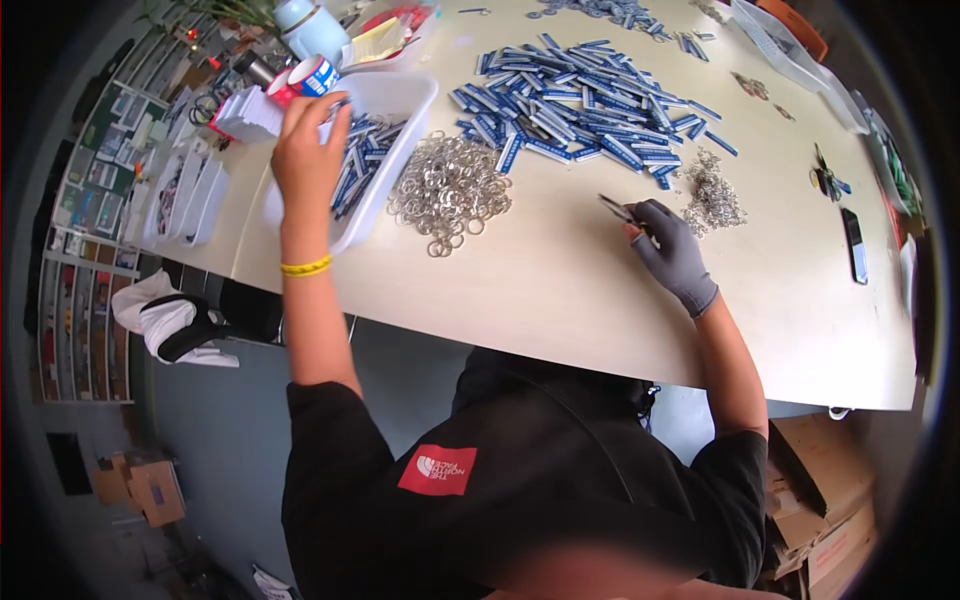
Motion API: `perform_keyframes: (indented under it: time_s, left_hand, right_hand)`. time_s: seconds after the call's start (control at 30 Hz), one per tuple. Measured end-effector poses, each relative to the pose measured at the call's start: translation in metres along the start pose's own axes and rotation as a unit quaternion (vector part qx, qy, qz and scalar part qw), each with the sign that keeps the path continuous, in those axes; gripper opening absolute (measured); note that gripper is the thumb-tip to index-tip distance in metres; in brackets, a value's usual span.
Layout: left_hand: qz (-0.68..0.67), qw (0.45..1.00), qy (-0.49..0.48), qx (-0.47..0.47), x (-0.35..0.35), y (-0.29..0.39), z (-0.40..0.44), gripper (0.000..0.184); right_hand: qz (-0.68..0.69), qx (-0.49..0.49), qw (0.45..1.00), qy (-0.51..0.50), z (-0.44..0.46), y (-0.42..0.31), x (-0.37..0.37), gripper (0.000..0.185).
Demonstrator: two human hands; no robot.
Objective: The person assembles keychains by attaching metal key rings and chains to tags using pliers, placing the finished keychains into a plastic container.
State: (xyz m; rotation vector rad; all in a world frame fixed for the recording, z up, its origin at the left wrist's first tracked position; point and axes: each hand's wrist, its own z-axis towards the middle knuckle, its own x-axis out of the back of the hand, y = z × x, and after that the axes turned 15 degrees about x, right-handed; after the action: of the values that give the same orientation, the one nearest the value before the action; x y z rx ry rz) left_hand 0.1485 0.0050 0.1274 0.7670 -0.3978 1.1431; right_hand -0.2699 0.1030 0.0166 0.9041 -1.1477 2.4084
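Black shirt (550,440) nearest, the left hand (306,150) curls partway, contents unclear, above likely light, stiff blue strips (371,158), best pinched by their edges, while the gloved right hand (670,252) grips pliers (616,208).

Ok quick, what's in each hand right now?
Left hand: closed on something small, too blurry to name, by the white bin.
Right hand: gloved, closed around pliers.

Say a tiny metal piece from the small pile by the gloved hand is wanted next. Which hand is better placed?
Right, I'd judge: the right hand, holding pliers, is right beside the small metal pile. The left hand is across the table, over the white bin.
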Motion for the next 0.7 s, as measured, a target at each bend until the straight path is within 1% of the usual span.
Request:
perform_keyframes:
  time_s: [0.03,0.07,0.13,0.17,0.2,0.23,0.27,0.3,0.33,0.37,0.43,0.47,0.5,0.57,0.6,0.7]
  left_hand:
    - [0.092,0.996,-0.021,0.001,0.004,-0.015,0.008,0.035]
    - [0.159,0.987,-0.037,-0.006,0.004,-0.033,0.010,0.056]
    - [0.174,0.980,-0.096,0.032,0.008,-0.054,0.010,0.071]
    - [0.073,0.989,-0.123,0.027,0.015,-0.033,0.009,0.074]
    - [-0.027,0.988,-0.152,0.020,0.033,-0.003,0.011,0.077]
    - [-0.154,0.977,-0.148,-0.026,0.059,0.049,0.005,0.076]
    - [-0.277,0.948,-0.143,-0.067,0.076,0.087,-0.001,0.075]
    - [-0.271,0.949,-0.150,-0.064,0.077,0.086,-0.002,0.075]
    - [-0.362,0.909,-0.120,-0.169,0.096,0.119,-0.007,0.073]
    - [-0.407,0.874,-0.096,-0.247,0.108,0.136,-0.009,0.070]
    - [-0.454,0.799,-0.049,-0.392,0.129,0.163,-0.012,0.065]
    - [-0.461,0.765,-0.030,-0.449,0.138,0.173,-0.013,0.063]
    - [-0.466,0.741,-0.016,-0.483,0.144,0.180,-0.017,0.060]
    - [-0.466,0.700,0.013,-0.541,0.153,0.190,-0.018,0.055]
    - [-0.464,0.687,0.022,-0.558,0.155,0.192,-0.021,0.052]
    - [-0.465,0.661,0.044,-0.587,0.158,0.194,-0.022,0.045]
  right_hand:
    - [-0.001,0.011,1.000,0.001,-0.002,0.004,-0.005,0.019]
    - [-0.007,0.023,1.000,0.002,-0.004,0.006,-0.006,0.018]
    - [0.005,0.024,1.000,0.010,-0.004,0.000,-0.005,0.017]
    - [0.002,0.052,0.998,0.020,-0.006,0.007,-0.009,0.018]
    - [0.001,0.034,0.999,0.005,-0.005,0.004,-0.007,0.019]
    - [0.009,0.030,1.000,0.006,-0.004,0.003,-0.008,0.020]
    - [0.020,0.025,0.999,0.003,-0.004,0.004,-0.009,0.021]
    - [0.015,0.021,1.000,0.001,-0.007,0.007,-0.008,0.022]
    - [0.023,0.018,1.000,0.003,-0.006,0.008,-0.009,0.022]
    - [0.029,0.015,0.999,-0.001,-0.005,0.007,-0.010,0.022]
    - [0.028,0.007,1.000,-0.013,-0.004,0.006,-0.012,0.022]
    - [0.018,0.005,1.000,-0.021,-0.003,0.008,-0.011,0.022]
    - [0.009,0.001,1.000,-0.029,-0.004,0.009,-0.012,0.022]
    - [0.019,0.019,1.000,-0.004,-0.007,0.008,-0.013,0.023]
    - [0.025,0.029,0.999,0.011,-0.005,0.008,-0.010,0.023]
    - [0.024,0.042,0.999,0.007,-0.004,0.010,-0.006,0.022]
